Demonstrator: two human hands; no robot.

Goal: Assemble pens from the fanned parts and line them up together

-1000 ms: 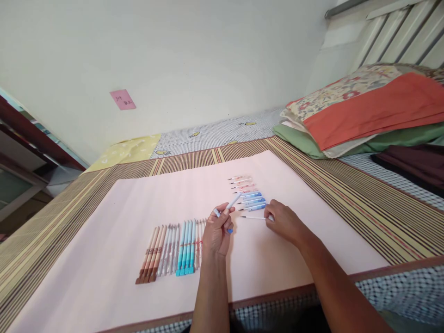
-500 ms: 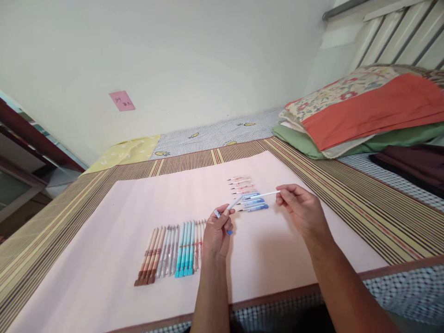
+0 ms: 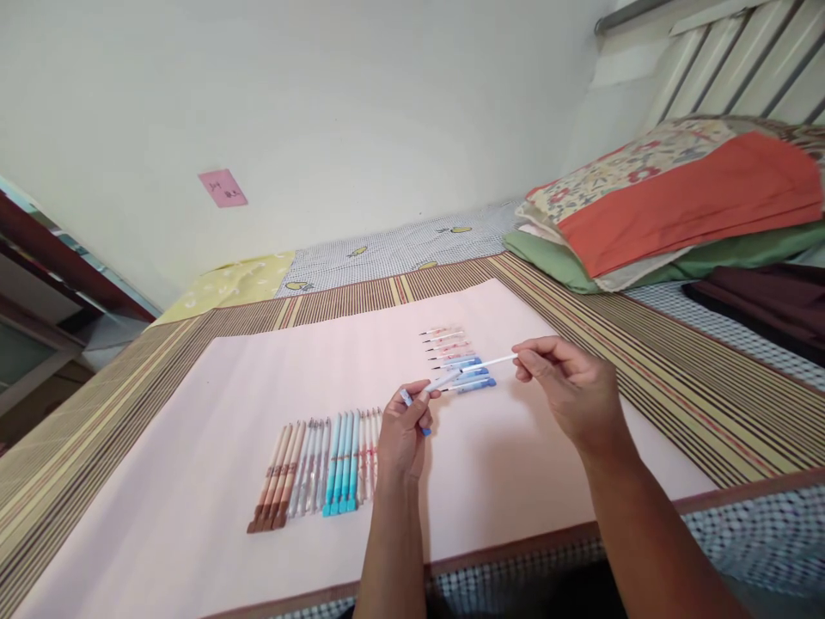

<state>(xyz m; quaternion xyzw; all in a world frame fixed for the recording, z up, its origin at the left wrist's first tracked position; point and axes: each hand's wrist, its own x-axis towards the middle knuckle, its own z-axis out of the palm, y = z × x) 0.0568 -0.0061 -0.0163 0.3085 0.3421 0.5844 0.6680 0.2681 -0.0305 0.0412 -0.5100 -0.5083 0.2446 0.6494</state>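
My left hand (image 3: pixel 400 434) is closed round a white pen barrel with a blue end (image 3: pixel 433 384), held tilted up to the right. My right hand (image 3: pixel 571 387) pinches a thin white refill (image 3: pixel 493 363) by its right end, its tip pointing left toward the barrel's open end, almost meeting it. Both hover over a pale pink sheet (image 3: pixel 193 481). Just behind them lies a short row of pen parts (image 3: pixel 456 357), pink ones farther and blue ones nearer. A row of whole pens (image 3: pixel 315 468), brown, clear, blue and pink, lies left of my left hand.
The pink sheet rests on a striped woven mat (image 3: pixel 676 361) on a bed. Folded bedding and pillows (image 3: pixel 676 206) are stacked at the right. A wall with a pink note (image 3: pixel 223 187) stands behind. A dark wooden frame (image 3: pixel 58 266) runs along the left.
My right hand picked the thin refill up off the sheet and carried it up and right, then brought its tip close to the barrel in my left hand.
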